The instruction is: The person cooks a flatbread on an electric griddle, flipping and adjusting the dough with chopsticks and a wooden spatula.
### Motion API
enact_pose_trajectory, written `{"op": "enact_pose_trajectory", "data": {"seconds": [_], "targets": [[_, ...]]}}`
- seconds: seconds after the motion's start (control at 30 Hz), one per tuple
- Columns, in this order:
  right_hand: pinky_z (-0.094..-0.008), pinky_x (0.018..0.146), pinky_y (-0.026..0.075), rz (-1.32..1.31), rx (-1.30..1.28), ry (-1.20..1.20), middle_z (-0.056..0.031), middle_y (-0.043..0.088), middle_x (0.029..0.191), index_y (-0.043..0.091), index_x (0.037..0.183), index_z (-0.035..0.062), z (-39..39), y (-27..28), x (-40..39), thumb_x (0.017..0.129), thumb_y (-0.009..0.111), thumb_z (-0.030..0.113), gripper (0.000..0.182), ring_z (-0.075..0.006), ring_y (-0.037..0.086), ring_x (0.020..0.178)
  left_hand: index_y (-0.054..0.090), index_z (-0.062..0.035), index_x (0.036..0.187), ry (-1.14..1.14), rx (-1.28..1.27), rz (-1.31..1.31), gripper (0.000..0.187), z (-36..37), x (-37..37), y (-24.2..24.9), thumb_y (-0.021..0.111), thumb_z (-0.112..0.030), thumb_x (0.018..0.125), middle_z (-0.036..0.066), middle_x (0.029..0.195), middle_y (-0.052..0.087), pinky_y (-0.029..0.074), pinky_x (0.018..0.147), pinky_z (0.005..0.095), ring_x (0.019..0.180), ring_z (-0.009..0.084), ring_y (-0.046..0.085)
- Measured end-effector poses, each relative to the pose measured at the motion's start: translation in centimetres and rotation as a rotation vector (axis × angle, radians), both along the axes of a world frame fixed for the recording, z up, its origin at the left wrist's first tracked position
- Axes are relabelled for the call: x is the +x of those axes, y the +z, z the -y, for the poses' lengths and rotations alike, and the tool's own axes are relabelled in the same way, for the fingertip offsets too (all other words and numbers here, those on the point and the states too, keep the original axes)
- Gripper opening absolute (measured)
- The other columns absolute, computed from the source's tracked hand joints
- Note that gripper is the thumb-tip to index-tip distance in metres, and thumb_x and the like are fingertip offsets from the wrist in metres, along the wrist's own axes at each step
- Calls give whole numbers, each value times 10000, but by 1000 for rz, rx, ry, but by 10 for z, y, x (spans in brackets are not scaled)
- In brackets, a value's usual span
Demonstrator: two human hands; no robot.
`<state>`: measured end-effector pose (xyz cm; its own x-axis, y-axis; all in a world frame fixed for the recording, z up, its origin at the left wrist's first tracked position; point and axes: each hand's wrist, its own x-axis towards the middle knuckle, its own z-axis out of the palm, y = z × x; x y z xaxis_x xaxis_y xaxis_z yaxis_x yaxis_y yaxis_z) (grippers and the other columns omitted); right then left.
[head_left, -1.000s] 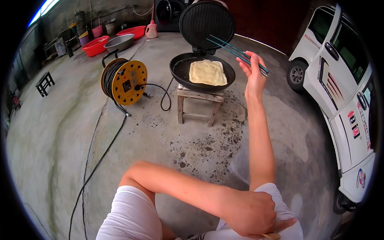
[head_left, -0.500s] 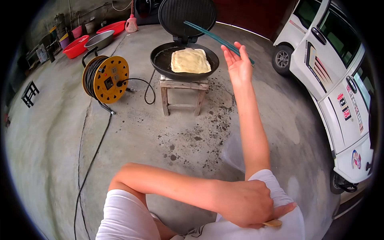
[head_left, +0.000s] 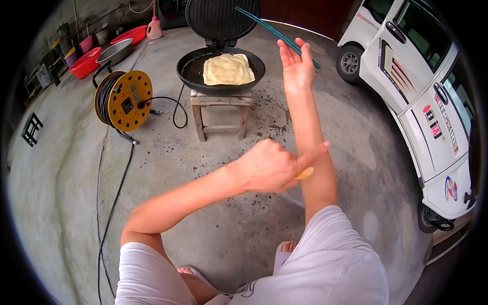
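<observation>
Palm up at the upper right, my right hand [head_left: 299, 66] holds long green chopsticks [head_left: 269, 31], whose tips reach left past the open lid. My left hand [head_left: 272, 168] is closed round a thin yellowish-brown handle [head_left: 305, 173], of which only the end shows; its index finger points right, across my right forearm. A square, pale yellow flatbread [head_left: 228, 69] lies in a round black electric pan [head_left: 190, 81], left of my right hand. The ridged lid [head_left: 216, 20] stands open behind it. Under the pan is a small wooden stool [head_left: 221, 101].
A yellow cable reel [head_left: 133, 100] stands left of the stool, its black cable [head_left: 118, 195] running over the floor. Red basins [head_left: 85, 63] and a grey basin [head_left: 116, 52] are at the upper left. A white vehicle [head_left: 406, 86] stands on the right. My feet are below.
My left hand has risen from my lap, up and left, with the handle in it. My right hand still holds the chopsticks. The pan and stool appear slightly further left and up in the view.
</observation>
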<state>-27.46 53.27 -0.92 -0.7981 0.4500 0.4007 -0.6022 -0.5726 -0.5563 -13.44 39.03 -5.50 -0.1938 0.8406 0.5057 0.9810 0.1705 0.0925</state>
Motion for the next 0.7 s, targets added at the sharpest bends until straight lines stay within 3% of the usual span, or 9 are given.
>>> {"op": "enact_pose_trajectory", "data": {"seconds": [0.23, 0.33, 0.47, 0.57, 0.7], "targets": [[-319, 807, 523, 0, -11, 4, -196, 582, 987, 501, 1025, -4, -3, 1, 4, 946, 456, 283, 302, -292, 621, 921, 241, -101, 1409, 132, 18, -74, 700, -2, -32, -25, 566, -251, 807, 55, 466, 497, 374, 356, 345, 367, 223, 490], [-320, 821, 516, 11, -21, -1, -200, 579, 998, 499, 1025, -5, -4, 4, 4, 948, 448, 286, 305, -291, 617, 931, 335, -117, 1357, 107, 63, -114, 604, 3, -35, -27, 558, -250, 812, 57, 474, 502, 376, 362, 349, 389, 227, 508], [-321, 826, 514, 11, -29, -14, -202, 576, 1005, 499, 1020, -3, -15, 5, 5, 950, 444, 288, 305, -290, 615, 938, 378, -175, 1312, 151, -221, -93, 549, 18, -51, -48, 541, -205, 788, 63, 531, 545, 409, 397, 347, 444, 241, 542], [-322, 822, 517, 4, -38, -29, -199, 579, 997, 499, 1015, -1, -20, 5, 4, 948, 448, 287, 300, -292, 615, 940, 452, -184, 1261, 175, -199, -32, 474, 25, -63, -54, 527, -199, 793, 57, 506, 504, 415, 438, 326, 442, 226, 517], [-314, 806, 522, 10, -12, -42, -185, 585, 979, 500, 1026, -1, -21, 3, 3, 943, 460, 292, 307, -284, 625, 916, 551, -99, 1151, -72, 248, 821, 364, 27, -65, -36, 465, -196, 811, 5, 485, 406, 346, 448, 268, 424, 147, 403]]}}
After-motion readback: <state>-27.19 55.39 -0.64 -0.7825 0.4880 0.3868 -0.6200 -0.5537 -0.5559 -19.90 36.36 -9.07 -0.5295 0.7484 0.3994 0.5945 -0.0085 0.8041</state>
